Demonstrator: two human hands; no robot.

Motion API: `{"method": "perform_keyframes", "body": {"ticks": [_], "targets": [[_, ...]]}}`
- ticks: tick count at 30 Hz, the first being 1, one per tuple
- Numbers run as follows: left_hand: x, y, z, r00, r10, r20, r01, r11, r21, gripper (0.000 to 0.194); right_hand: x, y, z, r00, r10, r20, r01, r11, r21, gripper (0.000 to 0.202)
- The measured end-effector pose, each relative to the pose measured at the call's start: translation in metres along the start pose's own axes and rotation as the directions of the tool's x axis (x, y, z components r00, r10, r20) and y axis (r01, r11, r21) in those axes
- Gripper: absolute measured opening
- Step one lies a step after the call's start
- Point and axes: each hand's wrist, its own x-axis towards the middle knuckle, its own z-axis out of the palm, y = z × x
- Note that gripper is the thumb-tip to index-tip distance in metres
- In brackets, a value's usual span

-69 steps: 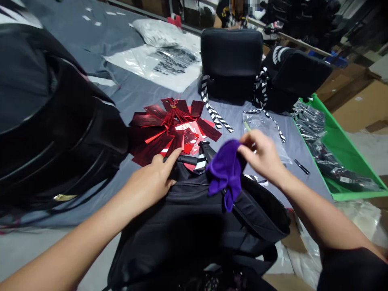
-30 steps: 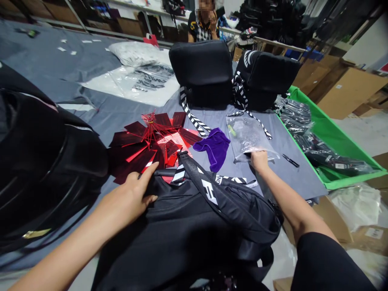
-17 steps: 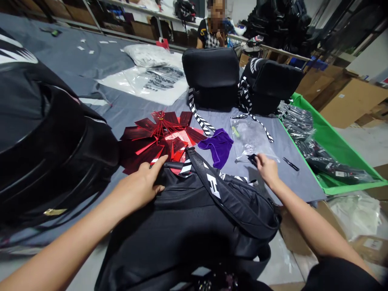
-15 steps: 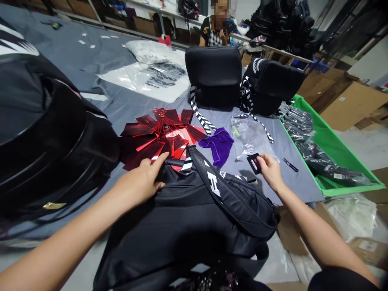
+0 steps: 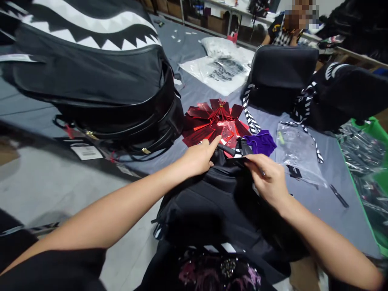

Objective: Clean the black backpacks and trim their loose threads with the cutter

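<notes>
No text is legible. Blurred print marks the white paper tag (image 5: 87, 152), left, and white plastic packaging (image 5: 224, 73), upper centre.

Your left hand (image 5: 201, 158) is on the top edge of the black backpack (image 5: 190, 202), and your right's (image 5: 268, 178) pinching a thin dark card (image 5: 237, 158) over it. Purple cloth (image 5: 261, 142) sits just beyond, beside those fanned-out red tags (image 5: 209, 123).
</notes>
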Motion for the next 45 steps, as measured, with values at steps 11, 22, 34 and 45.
{"method": "perform_keyframes", "body": {"ticks": [11,22,34,45], "targets": [[-0.034,-0.023,0.018,0.989,-0.049,-0.136,-0.023,0.879,-0.476,0.071,0.028,-0.028,0.036,0.714,0.259,0.650,0.149,0.852,-0.502,0.023],[-0.074,-0.014,0.081,0.910,-0.144,-0.388,0.087,0.983,-0.162,0.086,0.038,-0.021,0.063,0.571,0.229,0.788,0.334,0.812,-0.478,0.020],[-0.064,-0.013,0.076,0.933,-0.155,-0.326,0.056,0.955,-0.292,0.103,0.043,0.018,0.077,0.743,0.054,0.668,0.117,0.971,-0.209,0.026],[-0.058,-0.022,0.081,0.941,-0.281,-0.189,0.133,0.820,-0.557,0.095,0.036,0.010,0.051,0.634,0.090,0.768,0.492,0.720,-0.489,0.023]]}}
